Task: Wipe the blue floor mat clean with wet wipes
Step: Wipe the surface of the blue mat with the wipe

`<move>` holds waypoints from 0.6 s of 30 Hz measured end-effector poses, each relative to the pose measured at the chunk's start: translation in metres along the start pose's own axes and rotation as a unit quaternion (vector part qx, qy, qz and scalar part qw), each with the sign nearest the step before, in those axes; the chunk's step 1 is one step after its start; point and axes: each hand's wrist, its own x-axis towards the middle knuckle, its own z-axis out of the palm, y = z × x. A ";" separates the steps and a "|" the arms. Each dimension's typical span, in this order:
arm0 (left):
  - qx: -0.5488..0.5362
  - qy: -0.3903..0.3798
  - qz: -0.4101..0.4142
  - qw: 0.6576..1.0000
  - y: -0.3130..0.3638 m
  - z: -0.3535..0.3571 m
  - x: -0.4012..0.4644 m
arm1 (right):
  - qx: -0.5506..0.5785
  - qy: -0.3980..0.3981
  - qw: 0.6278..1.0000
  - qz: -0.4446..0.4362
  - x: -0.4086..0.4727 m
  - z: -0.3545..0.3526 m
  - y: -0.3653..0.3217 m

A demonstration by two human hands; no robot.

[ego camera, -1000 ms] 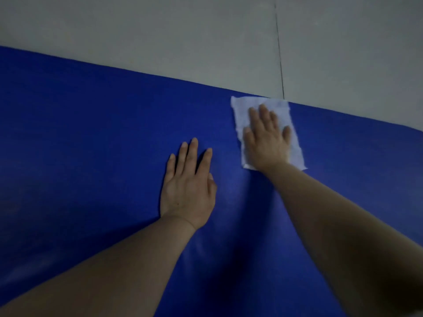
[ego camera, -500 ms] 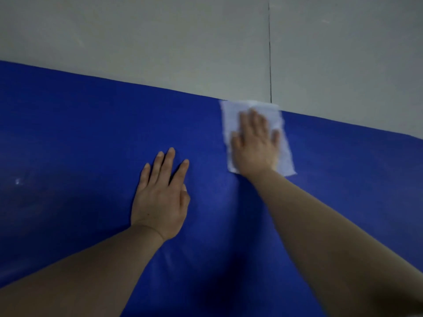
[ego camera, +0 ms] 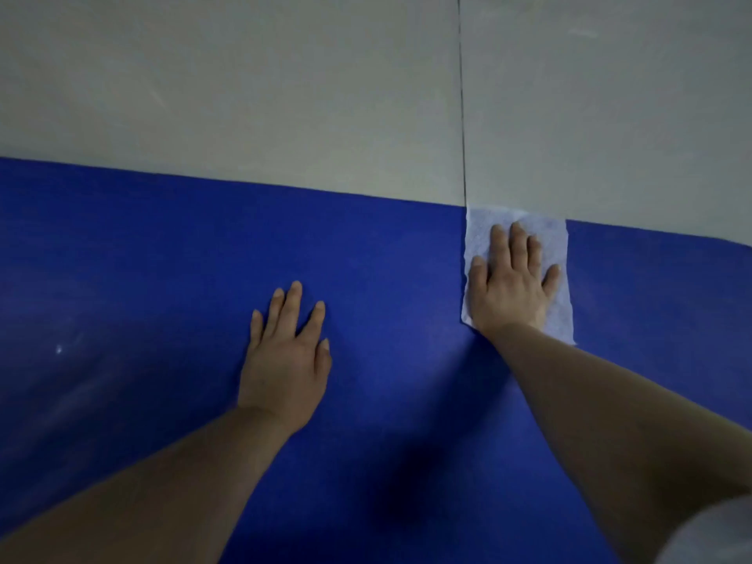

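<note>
Right hand (ego camera: 510, 284) presses flat, fingers straight and slightly spread, on a white wet wipe (ego camera: 553, 242) at the far edge of the blue floor mat (ego camera: 142, 258). Left hand (ego camera: 287, 360) lies flat on the mat nearby, fingers apart, holding nothing. Beyond lies grey floor (ego camera: 244, 95); the wipe's top edge seems to overlap it.

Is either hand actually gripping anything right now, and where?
No grip. The right hand presses flat on the wipe's middle; the left hand rests flat on the mat.
</note>
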 end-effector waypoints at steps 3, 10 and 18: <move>0.031 0.022 0.011 0.999 0.001 0.014 -0.002 | -0.009 0.010 1.000 0.002 0.002 0.002 0.001; 0.032 0.055 0.017 0.998 0.000 0.016 -0.001 | -0.007 -0.048 0.997 0.060 0.006 -0.003 -0.019; 0.020 0.071 0.026 0.997 0.000 0.017 -0.001 | 0.005 -0.059 0.982 -0.177 0.008 0.002 -0.099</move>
